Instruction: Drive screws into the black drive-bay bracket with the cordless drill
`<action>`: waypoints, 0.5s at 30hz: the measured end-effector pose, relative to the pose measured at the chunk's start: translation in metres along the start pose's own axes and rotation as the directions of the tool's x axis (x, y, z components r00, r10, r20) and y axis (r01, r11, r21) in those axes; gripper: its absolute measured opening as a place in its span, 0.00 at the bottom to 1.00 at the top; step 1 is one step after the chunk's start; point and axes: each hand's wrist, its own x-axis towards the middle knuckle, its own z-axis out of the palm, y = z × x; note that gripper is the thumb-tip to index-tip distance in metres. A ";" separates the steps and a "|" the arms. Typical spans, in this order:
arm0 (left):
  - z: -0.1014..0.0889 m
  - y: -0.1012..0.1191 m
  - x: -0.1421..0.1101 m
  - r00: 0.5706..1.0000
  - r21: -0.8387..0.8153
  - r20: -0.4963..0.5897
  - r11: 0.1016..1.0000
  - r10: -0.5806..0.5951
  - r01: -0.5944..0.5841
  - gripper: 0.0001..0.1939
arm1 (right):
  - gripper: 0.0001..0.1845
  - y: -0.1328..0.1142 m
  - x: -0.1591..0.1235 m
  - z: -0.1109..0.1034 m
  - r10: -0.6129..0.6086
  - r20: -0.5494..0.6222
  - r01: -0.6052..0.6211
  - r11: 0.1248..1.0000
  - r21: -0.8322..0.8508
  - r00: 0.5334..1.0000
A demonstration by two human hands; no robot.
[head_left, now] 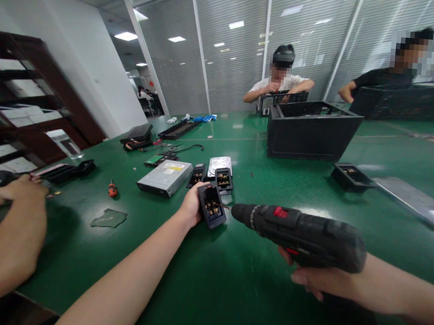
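My left hand (191, 204) is closed round a small black module (212, 205) with brass terminals, held tilted on the green table (229, 288). My right hand (315, 278) grips a black electric screwdriver (301, 235) with a red switch. Its bit points left and touches the module's right side. Two more black modules (223, 179) (197, 175) stand just behind, next to a silver hard drive (220, 165) and a grey optical drive (165, 177).
A black computer case (309, 130) stands at the back, a black tray (351, 176) and a metal panel (417, 201) to its right. A small orange screwdriver (112, 189) lies left. A co-worker's arm (12, 236) rests at the left edge; two people work across the table.
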 end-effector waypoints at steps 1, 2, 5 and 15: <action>-0.001 0.000 0.001 1.000 0.002 0.002 1.000 -0.002 0.002 0.11 | 0.13 0.000 0.000 0.000 0.000 0.006 0.000 1.000 -0.002 1.000; -0.001 -0.001 0.001 1.000 0.004 0.003 1.000 -0.001 0.001 0.11 | 0.13 -0.001 0.000 0.000 0.000 0.009 0.000 1.000 0.003 1.000; -0.003 -0.001 0.003 1.000 0.004 0.000 1.000 0.004 -0.004 0.11 | 0.13 -0.002 -0.001 0.000 0.003 0.003 -0.003 1.000 0.024 1.000; -0.001 0.000 0.002 1.000 -0.012 -0.019 1.000 -0.005 0.004 0.10 | 0.12 -0.001 -0.002 0.002 0.003 -0.008 -0.003 1.000 0.015 1.000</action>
